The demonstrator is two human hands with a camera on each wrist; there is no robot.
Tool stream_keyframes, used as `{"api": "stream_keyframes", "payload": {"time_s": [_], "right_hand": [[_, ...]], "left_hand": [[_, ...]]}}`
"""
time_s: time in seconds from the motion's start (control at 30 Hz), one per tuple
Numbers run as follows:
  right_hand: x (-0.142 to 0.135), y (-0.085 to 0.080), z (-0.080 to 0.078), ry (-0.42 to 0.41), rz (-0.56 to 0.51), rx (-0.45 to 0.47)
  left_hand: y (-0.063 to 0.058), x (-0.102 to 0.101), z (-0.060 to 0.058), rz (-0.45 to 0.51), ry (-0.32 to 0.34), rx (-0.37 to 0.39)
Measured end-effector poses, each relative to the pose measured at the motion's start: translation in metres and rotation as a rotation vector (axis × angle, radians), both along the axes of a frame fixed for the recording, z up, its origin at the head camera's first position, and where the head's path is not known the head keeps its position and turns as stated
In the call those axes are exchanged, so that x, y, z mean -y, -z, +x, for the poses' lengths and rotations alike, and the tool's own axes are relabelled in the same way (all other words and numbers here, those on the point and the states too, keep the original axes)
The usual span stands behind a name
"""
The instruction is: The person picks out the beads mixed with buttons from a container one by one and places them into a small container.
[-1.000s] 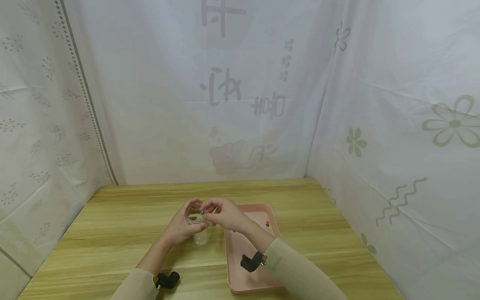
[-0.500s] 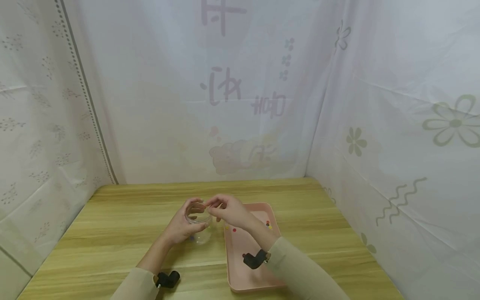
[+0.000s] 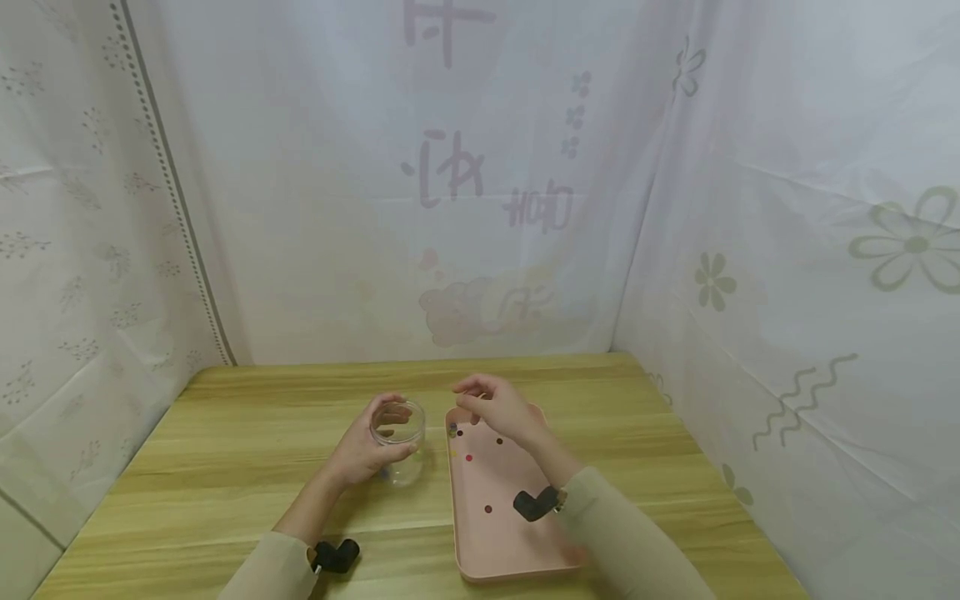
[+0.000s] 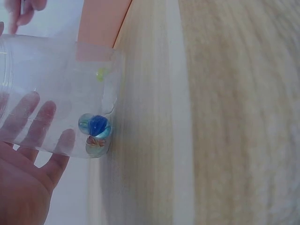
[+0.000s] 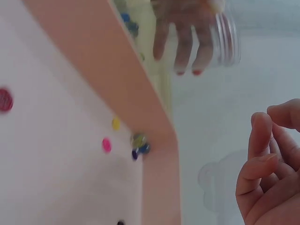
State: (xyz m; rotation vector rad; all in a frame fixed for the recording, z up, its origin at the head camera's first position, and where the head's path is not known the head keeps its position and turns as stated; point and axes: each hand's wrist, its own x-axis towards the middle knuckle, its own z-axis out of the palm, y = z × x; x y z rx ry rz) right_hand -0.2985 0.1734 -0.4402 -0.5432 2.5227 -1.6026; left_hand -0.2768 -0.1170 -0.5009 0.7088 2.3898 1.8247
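Observation:
My left hand (image 3: pixel 363 450) grips a clear jar (image 3: pixel 407 471) around its side, the jar's mouth tipped a little toward me. Several glass marbles (image 4: pixel 97 125), blue and clear with coloured swirls, lie at the jar's bottom in the left wrist view, with a yellow-green one (image 4: pixel 100 74) apart from them. Over the far end of a pink tray (image 3: pixel 510 542) hovers my right hand (image 3: pixel 501 410). Its fingers are loosely bent and hold nothing in the right wrist view. Below it, in the tray's far left corner, sit a few marbles (image 5: pixel 139 139).
Small round buttons are scattered in the tray, among them a pink-red button (image 3: pixel 468 457), a yellow button (image 5: pixel 116 123) and a dark button (image 3: pixel 488 509). The tray stands on a wooden table (image 3: pixel 285 417), right of the jar. Patterned white curtains (image 3: pixel 315 208) enclose the table.
The right hand held a marble at the jar's mouth, let it go, and has moved right and up over the tray. The left hand and jar have stayed nearly still.

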Motion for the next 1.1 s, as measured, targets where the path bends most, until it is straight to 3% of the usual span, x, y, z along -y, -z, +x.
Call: {"api": "stream_keyframes", "payload": {"time_s": [0.53, 1.1], "right_hand": [[-0.026, 0.027, -0.012, 0.108, 0.051, 0.057], [-0.012, 0.044, -0.013, 0.071, 0.074, 0.143]], "left_hand": [[-0.002, -0.001, 0.002, -0.007, 0.0, 0.002], [-0.001, 0.0, 0.001, -0.003, 0.011, -0.004]]}}
